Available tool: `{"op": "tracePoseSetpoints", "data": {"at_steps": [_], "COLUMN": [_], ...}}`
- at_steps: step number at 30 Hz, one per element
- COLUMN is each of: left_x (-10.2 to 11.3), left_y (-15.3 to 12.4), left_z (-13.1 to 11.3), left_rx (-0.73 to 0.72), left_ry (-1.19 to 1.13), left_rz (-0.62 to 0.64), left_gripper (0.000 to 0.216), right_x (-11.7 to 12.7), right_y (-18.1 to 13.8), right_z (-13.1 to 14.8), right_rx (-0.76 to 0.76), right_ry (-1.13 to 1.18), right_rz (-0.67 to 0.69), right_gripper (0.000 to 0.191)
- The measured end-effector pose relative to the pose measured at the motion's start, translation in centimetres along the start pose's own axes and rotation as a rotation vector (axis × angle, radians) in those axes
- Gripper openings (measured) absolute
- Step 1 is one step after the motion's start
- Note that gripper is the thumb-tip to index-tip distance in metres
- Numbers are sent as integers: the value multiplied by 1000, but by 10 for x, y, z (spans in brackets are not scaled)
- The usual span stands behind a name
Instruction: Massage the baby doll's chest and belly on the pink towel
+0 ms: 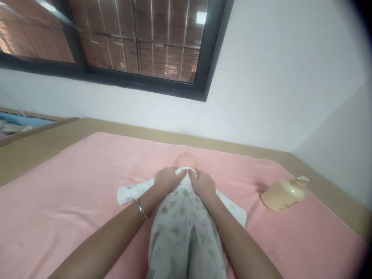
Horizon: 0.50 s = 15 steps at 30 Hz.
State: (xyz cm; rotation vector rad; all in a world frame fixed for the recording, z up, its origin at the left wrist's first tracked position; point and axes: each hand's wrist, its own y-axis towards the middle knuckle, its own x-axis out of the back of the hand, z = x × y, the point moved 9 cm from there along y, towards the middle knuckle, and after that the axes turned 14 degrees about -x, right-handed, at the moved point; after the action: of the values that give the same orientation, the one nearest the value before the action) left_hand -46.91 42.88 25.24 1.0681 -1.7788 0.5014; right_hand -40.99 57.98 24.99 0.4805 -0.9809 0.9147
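Note:
A white baby garment (pixel 174 232) with small green prints lies on a pink sheet, its two sleeves spread to the sides. Just beyond its neckline shows the smooth, rounded, skin-coloured top of what looks like a doll's head (pixel 186 159). My left hand (pixel 168 179) is closed on the left side of the garment's collar, with a bracelet on that wrist. On the collar's other side, my right hand (pixel 203 182) pinches the cloth, the two thumbs close together. Whatever lies inside the garment is hidden.
The pink sheet (pixel 72 193) covers a wooden surface with a tan edge (pixel 130 130). At the right lies a pale yellow bottle (pixel 283 195) on its side. Behind rise a white wall and a dark-framed window (pixel 145 83). Blue cloth (pixel 27 119) shows at far left.

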Motion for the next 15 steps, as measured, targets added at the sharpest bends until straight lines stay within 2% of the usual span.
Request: {"op": "tracePoseSetpoints", "data": {"at_steps": [9, 15], "left_x": [10, 16], "left_y": [-4, -7], "left_z": [-5, -11], "left_rx": [-11, -1], "left_ry": [16, 78], "left_rz": [1, 5], "left_gripper": [65, 63], "right_x": [8, 27], "right_y": [-8, -49], "right_z": [7, 30], "right_rx": [15, 136], "right_ry": [-110, -364], "right_rz": [16, 69], "right_gripper": [60, 47]}}
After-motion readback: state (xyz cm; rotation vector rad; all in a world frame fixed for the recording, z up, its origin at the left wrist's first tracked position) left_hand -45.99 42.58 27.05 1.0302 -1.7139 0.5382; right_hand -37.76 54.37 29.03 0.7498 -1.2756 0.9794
